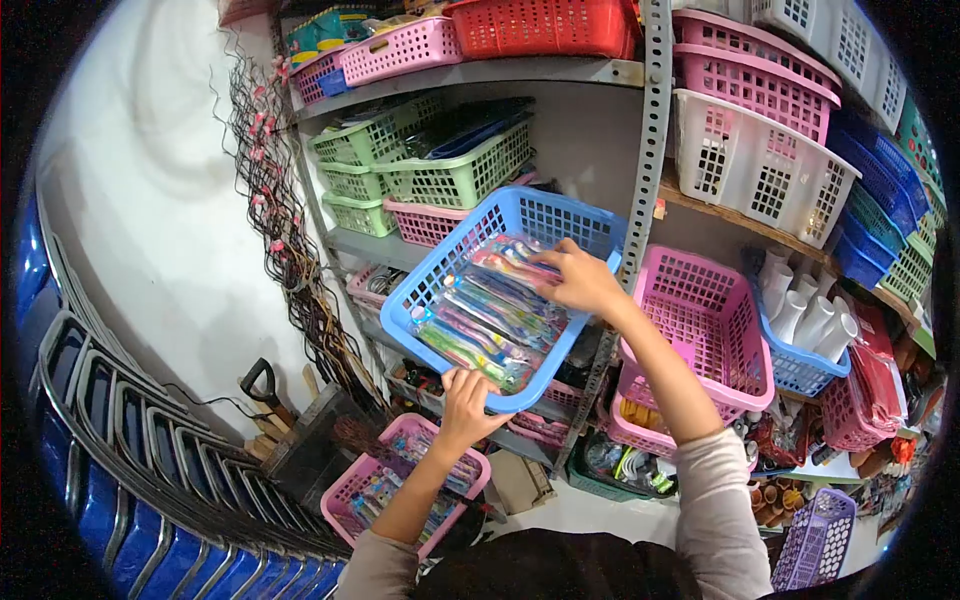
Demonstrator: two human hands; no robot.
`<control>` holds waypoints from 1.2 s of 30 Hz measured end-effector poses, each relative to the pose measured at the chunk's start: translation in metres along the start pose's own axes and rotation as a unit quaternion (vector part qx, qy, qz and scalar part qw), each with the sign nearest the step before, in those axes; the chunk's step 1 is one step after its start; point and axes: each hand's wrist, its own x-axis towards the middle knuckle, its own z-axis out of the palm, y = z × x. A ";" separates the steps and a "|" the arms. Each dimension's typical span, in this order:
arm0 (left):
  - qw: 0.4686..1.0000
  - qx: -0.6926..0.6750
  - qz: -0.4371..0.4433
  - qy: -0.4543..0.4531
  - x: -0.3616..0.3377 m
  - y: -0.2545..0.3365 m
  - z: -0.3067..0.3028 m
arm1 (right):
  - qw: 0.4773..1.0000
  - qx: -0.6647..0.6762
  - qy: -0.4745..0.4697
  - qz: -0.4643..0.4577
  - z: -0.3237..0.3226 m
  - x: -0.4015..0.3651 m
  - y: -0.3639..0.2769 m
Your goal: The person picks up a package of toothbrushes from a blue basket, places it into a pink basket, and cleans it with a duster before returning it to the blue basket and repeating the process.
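My left hand (468,408) grips the near rim of a blue plastic basket (425,290), its fingers curled over the edge. The basket is tilted towards me, in front of the shelves. Inside lie several packaged toothbrushes (490,318) in rows. My right hand (580,277) reaches over the basket's right side, its fingers closed on a pack of toothbrushes (515,262) at the upper end of the rows.
Metal shelves hold green baskets (450,170) and a red basket (545,28). An empty pink basket (700,320) stands on the right. Below, another pink basket (335,500) holds packages. Stacked blue chairs (130,480) line the left.
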 end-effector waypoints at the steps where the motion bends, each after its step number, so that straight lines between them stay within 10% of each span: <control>1: 1.000 0.001 -0.001 0.000 -0.001 0.000 0.000 | 1.000 -0.013 -0.013 -0.012 0.013 0.012 0.006; 20: 1.000 -0.009 0.003 -0.030 0.012 -0.005 -0.008 | 0.968 -0.237 -0.084 -0.020 0.054 0.023 0.009; 24: 0.999 -0.019 0.029 -0.040 0.022 -0.012 -0.010 | 0.986 0.003 -0.027 -0.165 0.050 -0.026 -0.055; 26: 0.999 -0.006 0.042 -0.034 0.030 -0.014 -0.011 | 0.983 -0.002 -0.143 -0.117 0.033 -0.059 -0.090; 29: 0.998 -0.001 0.056 -0.021 0.044 -0.017 -0.011 | 0.967 -0.074 0.054 -0.236 0.041 -0.082 -0.091; 36: 0.996 -0.015 0.070 -0.056 0.082 -0.027 0.019 | 0.966 -0.073 0.129 -0.214 0.039 -0.047 -0.045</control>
